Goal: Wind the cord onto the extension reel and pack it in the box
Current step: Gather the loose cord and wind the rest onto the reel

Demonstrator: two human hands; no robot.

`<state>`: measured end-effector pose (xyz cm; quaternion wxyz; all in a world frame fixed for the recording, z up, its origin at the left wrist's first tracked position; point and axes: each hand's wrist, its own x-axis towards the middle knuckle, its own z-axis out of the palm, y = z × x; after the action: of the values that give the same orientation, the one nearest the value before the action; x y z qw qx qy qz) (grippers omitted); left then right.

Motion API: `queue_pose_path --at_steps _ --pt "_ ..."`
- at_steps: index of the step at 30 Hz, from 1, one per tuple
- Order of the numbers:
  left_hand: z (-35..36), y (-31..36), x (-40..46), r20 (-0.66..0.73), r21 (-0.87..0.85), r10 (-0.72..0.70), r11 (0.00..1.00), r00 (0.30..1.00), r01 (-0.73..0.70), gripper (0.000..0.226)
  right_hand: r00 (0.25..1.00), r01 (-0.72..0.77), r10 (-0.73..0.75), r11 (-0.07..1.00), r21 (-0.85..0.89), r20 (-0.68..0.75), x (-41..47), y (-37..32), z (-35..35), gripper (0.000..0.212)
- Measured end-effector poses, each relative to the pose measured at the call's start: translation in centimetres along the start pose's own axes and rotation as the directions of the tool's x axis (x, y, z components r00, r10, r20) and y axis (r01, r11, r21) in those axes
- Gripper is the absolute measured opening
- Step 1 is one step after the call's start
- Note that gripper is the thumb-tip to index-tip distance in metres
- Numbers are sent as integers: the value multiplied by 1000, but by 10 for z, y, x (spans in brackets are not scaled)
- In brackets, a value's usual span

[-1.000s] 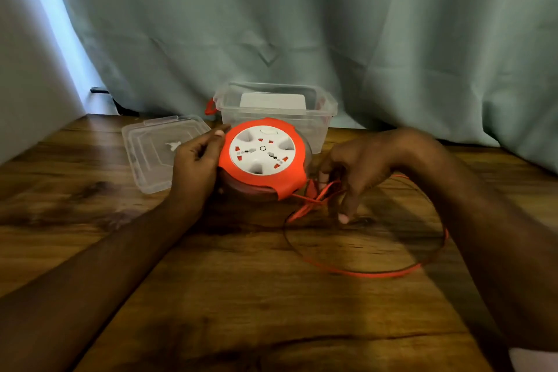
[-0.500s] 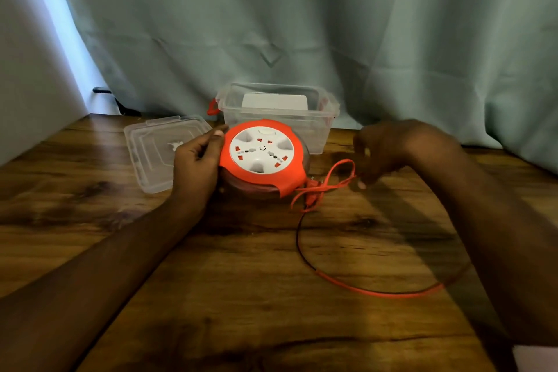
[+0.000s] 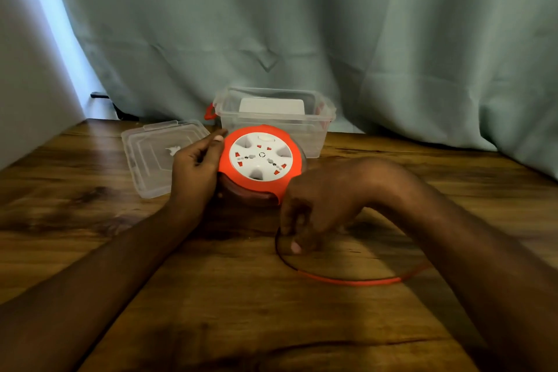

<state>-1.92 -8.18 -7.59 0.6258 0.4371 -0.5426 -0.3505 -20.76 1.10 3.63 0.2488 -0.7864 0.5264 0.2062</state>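
Farthest left I see the clear lid (image 3: 157, 157) lying flat on the wooden surface (image 3: 211, 296), just beside the reel. Next comes my left hand (image 3: 194, 170), its fingers curled against the left edge of the reel (image 3: 261, 160) and gripping it, thumb lying along the orange rim. That reel sits on the surface in front of the box (image 3: 271, 121), orange around a white socket face that looks up, with a darker drum below. Behind it the clear box stands open at the foot of the curtain (image 3: 302, 24), a red latch on its left end and a white rectangle showing through its wall; reel and box look very close, though I cannot tell whether they touch. To the right, my right hand (image 3: 311, 208) hangs knuckles-up by the lower right edge of the reel, fingers bent down and pinching the cord (image 3: 347, 281) against the surface. From those fingers the orange cord runs toward me and sweeps right in a loose arc across the wood, passing under my right forearm.
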Motion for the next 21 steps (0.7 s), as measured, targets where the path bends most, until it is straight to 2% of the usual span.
queue_pose_path --at_steps 4,5,8,10,12,14,15,19,21 --pt "0 -1 0 7 1 -13 1000 1000 13 36 983 -183 182 982 46 14 3 2 11 46" --pt "1 -1 0 6 -1 -17 1000 1000 17 36 984 -177 177 983 52 9 6 0 15 44" --pt "0 0 0 8 -11 -22 1000 1000 22 36 994 -105 102 991 80 38 6 -5 21 19" --pt "-1 0 0 12 -11 -13 1000 1000 13 36 994 -109 107 991 72 37 -3 -8 16 17" --pt "0 -1 0 16 -2 -1 1000 1000 1 36 987 -108 98 992 -69 -130 -14 -11 17 25" --pt "0 -1 0 12 6 4 1000 1000 -4 37 941 -153 56 950 -271 -335 -23 -16 32 39" --pt "0 -2 1 8 9 3 1000 1000 -3 37 918 -168 37 939 -301 -396 -25 -21 44 45" --pt "0 -1 0 23 13 12 1000 1000 -12 36 870 -181 62 963 -200 -488 -14 -34 94 70" --pt "0 0 -1 30 13 21 1000 999 -22 35 842 -187 70 968 -167 -535 -5 -33 108 75"
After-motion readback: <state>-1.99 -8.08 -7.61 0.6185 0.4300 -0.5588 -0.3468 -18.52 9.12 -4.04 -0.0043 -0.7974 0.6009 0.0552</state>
